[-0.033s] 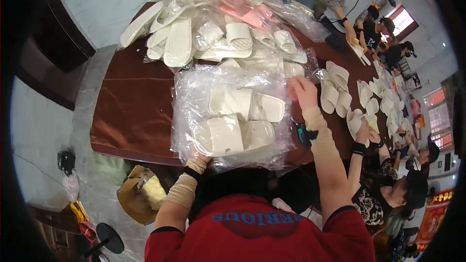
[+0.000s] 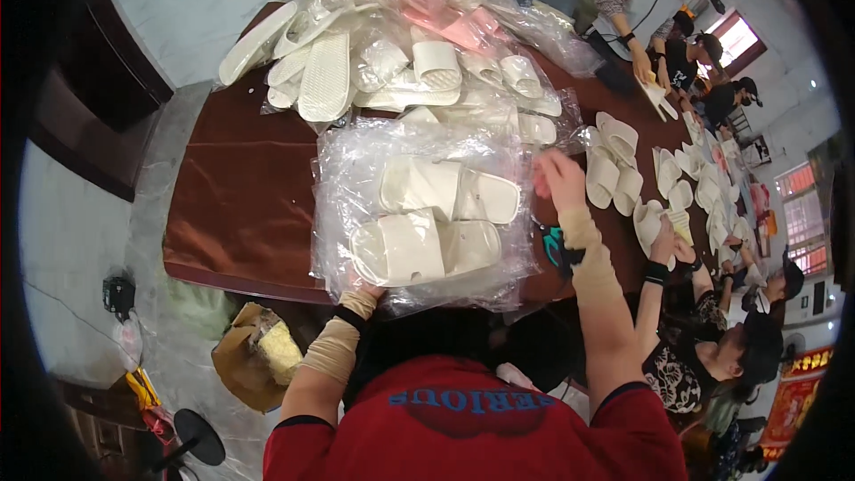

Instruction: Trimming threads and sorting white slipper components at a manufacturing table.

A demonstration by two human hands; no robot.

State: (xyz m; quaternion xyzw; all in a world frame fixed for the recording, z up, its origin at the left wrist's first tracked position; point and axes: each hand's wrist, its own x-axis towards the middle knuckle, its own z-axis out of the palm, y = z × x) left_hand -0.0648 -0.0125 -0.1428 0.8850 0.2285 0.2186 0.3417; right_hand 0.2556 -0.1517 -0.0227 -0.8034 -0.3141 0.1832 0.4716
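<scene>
A pair of cream slippers lies side by side on a stack of clear plastic bags in front of me. Whether the pair is inside the top bag I cannot tell. My left hand is at the near left corner of the stack, by the nearer slipper's toe; plastic and slipper hide most of its fingers. Off the bags' right edge hovers my right hand, its fingers bent downward and blurred. I see nothing in it. Tan wraps cover both forearms.
Bagged white slippers and pink slippers pile up at the back. Loose cream slippers stand to the right, where co-workers handle others. A dark teal object lies by my right wrist. An open carton sits on the floor at left.
My right hand has shifted slightly right and down, its fingers turning from pointing left to pointing downward. My left hand and the slippers keep their places.
</scene>
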